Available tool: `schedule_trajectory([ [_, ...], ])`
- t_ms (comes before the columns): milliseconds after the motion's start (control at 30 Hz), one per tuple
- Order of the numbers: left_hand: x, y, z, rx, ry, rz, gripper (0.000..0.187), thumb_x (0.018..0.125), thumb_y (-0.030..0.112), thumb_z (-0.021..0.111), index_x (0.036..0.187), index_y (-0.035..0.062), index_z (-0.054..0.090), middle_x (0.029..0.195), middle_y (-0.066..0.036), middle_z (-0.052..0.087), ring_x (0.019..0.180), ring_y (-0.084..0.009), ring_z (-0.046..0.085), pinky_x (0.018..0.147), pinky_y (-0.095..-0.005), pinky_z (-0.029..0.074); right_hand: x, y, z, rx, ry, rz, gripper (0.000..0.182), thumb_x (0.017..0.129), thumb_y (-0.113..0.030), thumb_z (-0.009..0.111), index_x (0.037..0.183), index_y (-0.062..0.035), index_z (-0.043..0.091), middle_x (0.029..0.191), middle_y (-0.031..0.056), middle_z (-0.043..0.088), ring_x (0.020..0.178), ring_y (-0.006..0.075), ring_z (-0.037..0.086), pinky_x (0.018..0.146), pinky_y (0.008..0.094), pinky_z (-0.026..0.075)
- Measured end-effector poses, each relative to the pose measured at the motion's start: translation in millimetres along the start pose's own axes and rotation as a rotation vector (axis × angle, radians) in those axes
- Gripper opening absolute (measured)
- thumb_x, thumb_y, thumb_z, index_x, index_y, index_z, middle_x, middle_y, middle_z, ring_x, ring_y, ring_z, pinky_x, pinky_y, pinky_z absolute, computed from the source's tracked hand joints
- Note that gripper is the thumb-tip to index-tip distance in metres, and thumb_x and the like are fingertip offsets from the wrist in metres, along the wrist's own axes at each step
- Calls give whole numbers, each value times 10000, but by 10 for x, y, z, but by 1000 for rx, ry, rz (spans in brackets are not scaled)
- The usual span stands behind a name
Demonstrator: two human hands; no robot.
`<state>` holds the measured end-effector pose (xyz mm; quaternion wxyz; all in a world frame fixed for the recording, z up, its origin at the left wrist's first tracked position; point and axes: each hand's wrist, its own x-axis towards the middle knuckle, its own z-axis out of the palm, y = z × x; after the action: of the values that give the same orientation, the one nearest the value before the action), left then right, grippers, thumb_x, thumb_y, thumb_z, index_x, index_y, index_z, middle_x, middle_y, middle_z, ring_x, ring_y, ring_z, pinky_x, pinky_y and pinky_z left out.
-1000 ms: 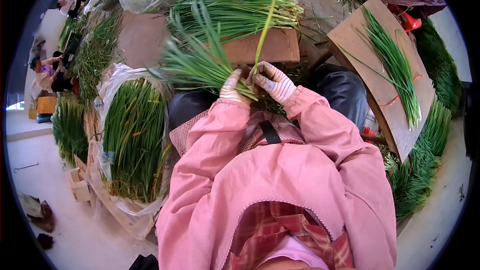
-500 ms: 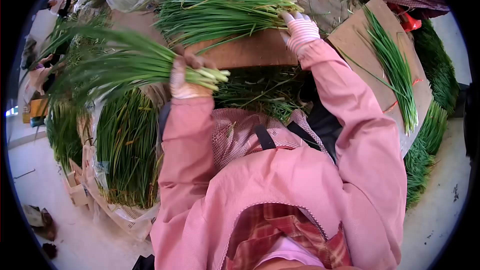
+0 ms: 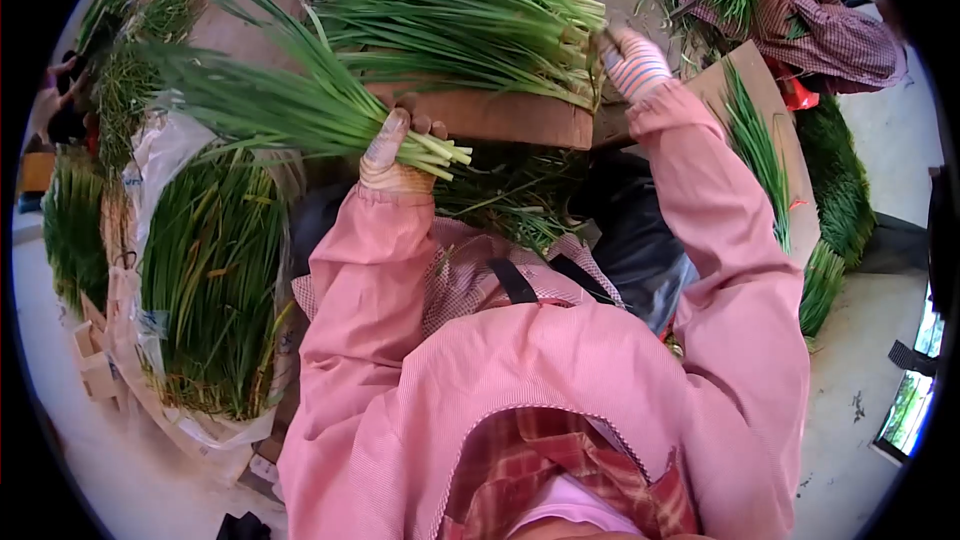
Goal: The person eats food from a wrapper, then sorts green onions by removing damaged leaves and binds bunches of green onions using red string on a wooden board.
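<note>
My left hand (image 3: 400,148) is closed round a bunch of garlic chives (image 3: 335,110), its pale cut ends poking out to the right and its green leaves fanning left. A larger pile of garlic chives (image 3: 450,25) lies on a cardboard-covered board (image 3: 500,112), stalk ends to the right. Beside those ends is my right hand (image 3: 635,62), in a striped fingerless glove like the left, with its fingers curled together. What they pinch, if anything, is too small to make out; a thin strand hangs just below the fingertips.
A plastic-lined crate of upright chives (image 3: 215,280) stands at left. To the right, a small bundle (image 3: 757,145) lies on a slanted board (image 3: 793,160), with more chives (image 3: 835,165) behind it. Loose trimmings (image 3: 520,195) lie below the board. A checked cloth (image 3: 835,40) is at upper right.
My left hand and its bunch have shifted slightly right, the leaves less blurred. My right hand has drawn off the pile's stalk ends a little to the right. The view has turned.
</note>
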<state>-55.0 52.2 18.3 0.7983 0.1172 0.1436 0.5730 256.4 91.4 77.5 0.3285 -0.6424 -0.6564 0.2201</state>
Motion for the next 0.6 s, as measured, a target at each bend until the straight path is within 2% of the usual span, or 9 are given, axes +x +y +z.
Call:
schedule_trajectory([
  [33,3,-6,17,68,2,39,198,777,167,615,957,109,557,789,-40,562,690,-184,560,644,-378,494,-9,66,-65,-406,-288,172,336,824,-328,496,958,-32,581,838,168,604,794,266,567,727,314,424],
  [67,-41,5,71,63,1,38,198,777,167,615,957,109,557,789,-40,562,690,-184,560,644,-378,494,40,91,-1,-558,-532,315,399,831,-372,470,1018,-34,572,914,153,609,836,241,566,783,293,410],
  [200,-161,19,177,-72,19,60,326,759,60,611,1053,166,518,881,-43,559,699,-159,556,650,-373,490,98,58,-271,-229,-257,329,394,811,-309,538,1054,1,547,904,150,609,824,221,558,759,289,418],
  [333,-117,42,158,-45,-44,83,385,751,58,619,1091,182,489,891,-36,563,730,-156,557,695,-383,481,244,-249,-610,-484,-61,170,373,795,-286,565,1037,-3,554,805,85,596,712,188,521,681,289,420],
  [400,-123,25,191,-26,-54,113,399,751,54,619,1101,187,480,890,-32,566,740,-156,558,710,-390,478,284,-483,-785,161,61,277,298,789,-290,574,933,-30,582,767,35,602,589,103,493,528,220,396],
  [433,-125,23,217,-21,-33,120,393,751,51,619,1093,190,483,882,-24,571,740,-158,558,713,-391,478,213,-590,-781,372,173,207,271,788,-302,578,912,-61,583,715,-3,583,541,58,468,468,180,350],
  [533,-117,9,267,7,-10,129,370,750,46,620,1065,198,500,855,-5,585,727,-163,561,717,-388,482,67,-666,-755,420,73,299,246,781,-268,597,936,-77,588,696,4,573,558,86,483,497,206,386],
  [567,-109,-10,217,-46,2,65,356,749,47,621,1052,194,505,840,-4,582,707,-158,560,701,-385,487,-22,-629,-621,416,77,294,251,783,-233,598,962,-58,576,681,-15,560,555,64,480,464,187,339],
  [600,-100,-14,175,-95,17,5,342,749,49,622,1040,191,510,825,-3,580,688,-153,559,685,-383,492,-119,-574,-442,336,74,155,242,784,-178,597,980,-39,571,714,-1,562,602,69,492,508,200,377],
])
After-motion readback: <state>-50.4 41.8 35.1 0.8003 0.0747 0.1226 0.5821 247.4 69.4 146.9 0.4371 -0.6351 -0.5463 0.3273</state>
